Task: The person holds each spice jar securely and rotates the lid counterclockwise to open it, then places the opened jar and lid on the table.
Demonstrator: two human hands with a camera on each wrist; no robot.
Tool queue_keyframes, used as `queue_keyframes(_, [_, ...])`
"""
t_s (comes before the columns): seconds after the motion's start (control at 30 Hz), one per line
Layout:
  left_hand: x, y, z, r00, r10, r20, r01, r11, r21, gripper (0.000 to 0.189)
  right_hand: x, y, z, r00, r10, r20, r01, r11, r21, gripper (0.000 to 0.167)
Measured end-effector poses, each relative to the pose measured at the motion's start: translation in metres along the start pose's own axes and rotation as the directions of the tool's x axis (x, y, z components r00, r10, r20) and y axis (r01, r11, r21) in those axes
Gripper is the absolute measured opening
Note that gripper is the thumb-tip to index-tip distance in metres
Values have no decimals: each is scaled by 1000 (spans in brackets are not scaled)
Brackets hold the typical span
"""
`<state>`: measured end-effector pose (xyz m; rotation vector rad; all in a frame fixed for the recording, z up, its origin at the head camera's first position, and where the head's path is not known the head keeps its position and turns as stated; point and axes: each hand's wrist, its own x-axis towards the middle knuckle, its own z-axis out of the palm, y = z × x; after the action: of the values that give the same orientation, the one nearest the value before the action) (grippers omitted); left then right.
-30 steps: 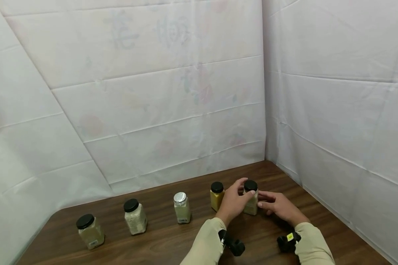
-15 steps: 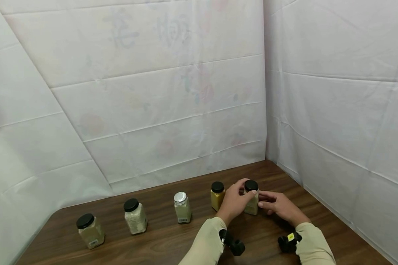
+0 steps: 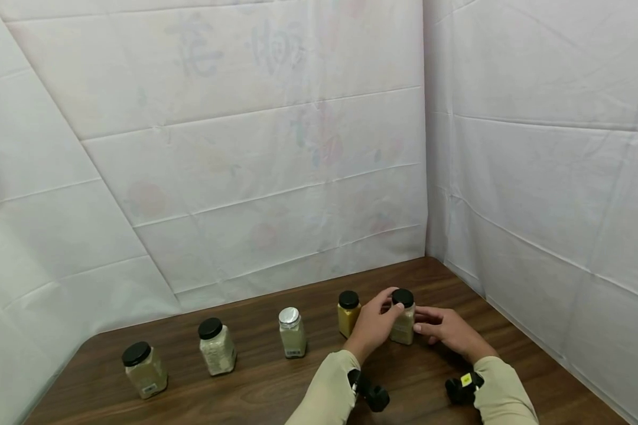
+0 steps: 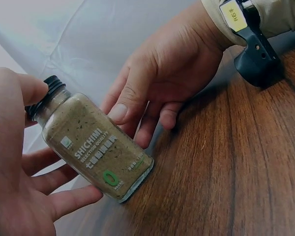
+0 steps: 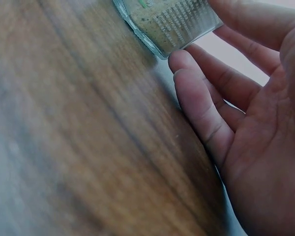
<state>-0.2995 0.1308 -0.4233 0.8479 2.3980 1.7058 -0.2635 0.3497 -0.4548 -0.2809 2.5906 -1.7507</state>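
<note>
A glass seasoning jar (image 3: 403,326) with a black lid and tan, speckled powder stands upright on the table. White lettering on it reads "SHICHIMI" in the left wrist view. My left hand (image 3: 373,324) holds the jar from the left, thumb at the black lid (image 4: 53,88) and other fingers behind and beside the glass. From the right, my right hand (image 3: 451,332) grips the jar's side (image 5: 169,22), thumb in front and index finger partly hidden behind it. The right hand's lower fingers (image 5: 196,101) curl loosely near the tabletop.
A yellow-powder jar (image 3: 348,321) stands just left of my left hand. Farther left on the wooden table (image 3: 255,389) are a silver-lidded jar (image 3: 292,339) and two black-lidded jars, one pale (image 3: 219,354) and one tan (image 3: 150,375). White cloth (image 3: 276,177) hangs behind and at the right.
My left thumb has shifted slightly left across the front of the jar near its lid, and the left wrist a little left. The right hand and the jars stay nearly still.
</note>
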Motion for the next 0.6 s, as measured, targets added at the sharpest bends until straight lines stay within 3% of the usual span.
queue_keyframes(0.6, [-2, -2, 2, 999, -32, -6, 32, 998, -53, 44, 2, 2, -1, 1000, 9, -16, -9, 1000, -26, 62])
